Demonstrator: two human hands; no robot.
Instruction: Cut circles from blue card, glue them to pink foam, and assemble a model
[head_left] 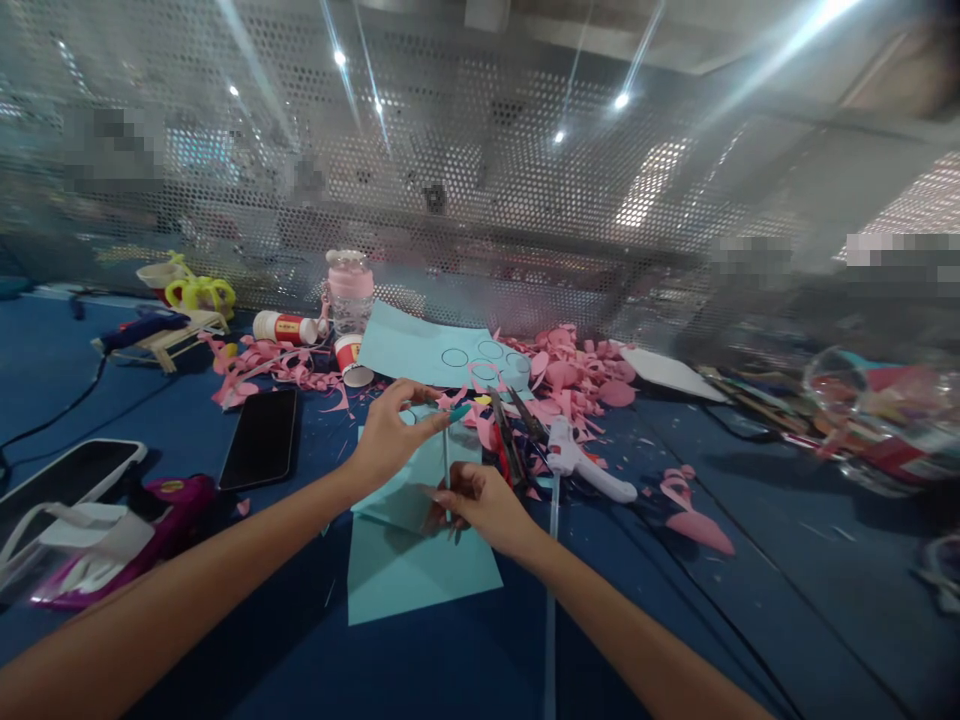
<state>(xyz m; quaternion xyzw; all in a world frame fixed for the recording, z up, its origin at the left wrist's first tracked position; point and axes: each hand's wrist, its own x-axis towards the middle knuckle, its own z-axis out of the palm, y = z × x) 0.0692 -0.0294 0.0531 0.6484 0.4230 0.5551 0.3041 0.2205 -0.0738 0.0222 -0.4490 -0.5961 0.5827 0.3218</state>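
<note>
My left hand (391, 430) is closed in a pinch at the upper end of a slim pale stick (448, 458), where a teal tip (460, 412) shows. Lower down, my right hand (486, 503) has its fingers closed round the same upright stick; whether it is a pen I cannot tell. Beneath both hands lie light blue paper sheets (420, 585), one partly over another. Behind them is a larger blue sheet (420, 345) with drawn circles. Dark-bladed scissors with red handles (512, 465) lie just right of my hands.
A white glue gun (589, 468) rests at right, its cord trailing forward. Pink scraps (574, 375) are heaped behind. At left are a black phone (260, 438), a purple packet (176, 500), paper cups (285, 328) and a bottle (350, 290). A perforated metal screen (480, 220) closes the back.
</note>
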